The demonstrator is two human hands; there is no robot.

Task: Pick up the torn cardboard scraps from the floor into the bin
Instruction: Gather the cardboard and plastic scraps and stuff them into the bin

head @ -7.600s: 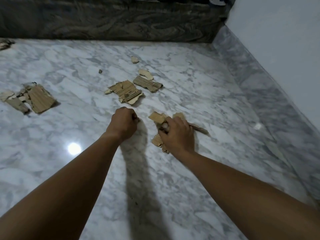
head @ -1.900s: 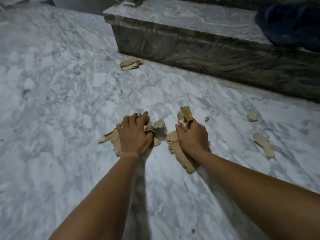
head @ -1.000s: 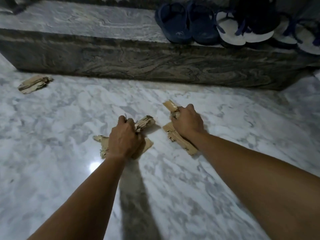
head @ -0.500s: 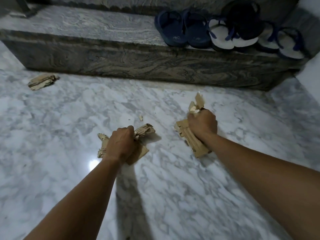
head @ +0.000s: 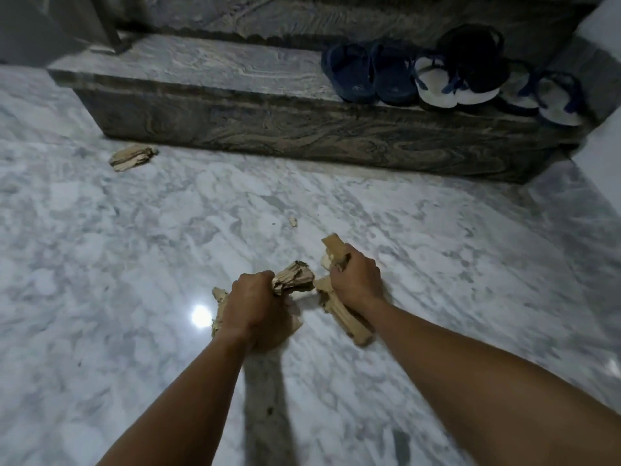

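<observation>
Cardboard scraps (head: 294, 280) fill both fists near the centre of the frame, low over the marble floor (head: 100, 264). The left hand (head: 255, 304) is curled tight around a crumpled share of them. Torn ends stick out past the knuckles toward the upper right and from under the wrist at the lower left. The right hand (head: 356, 280), just beside it, grips a longer bundle (head: 349, 322) of flat strips: 1 end pokes up above the fist, and the other runs down to the lower right beneath the wrist. The 2 handfuls come very close in the gap between the hands. Whether either one rests on the floor, I cannot tell.

1 loose scrap (head: 132, 157) lies on the floor in the upper left of the frame, near the foot of a dark veined stone step (head: 302, 129). A tiny fragment (head: 293, 222) lies above the hands, between them and the step.

On top of the step, in the upper right, footwear sits in a row: 2 navy sandals (head: 366, 74), white-soled sandals (head: 440, 89) with blue straps, and a black sandal (head: 477, 58) behind those. A spot of reflected light (head: 200, 316) shows on the floor just left of the left hand, and a dark shadow (head: 265, 398) runs down the lower centre between the 2 forearms.
</observation>
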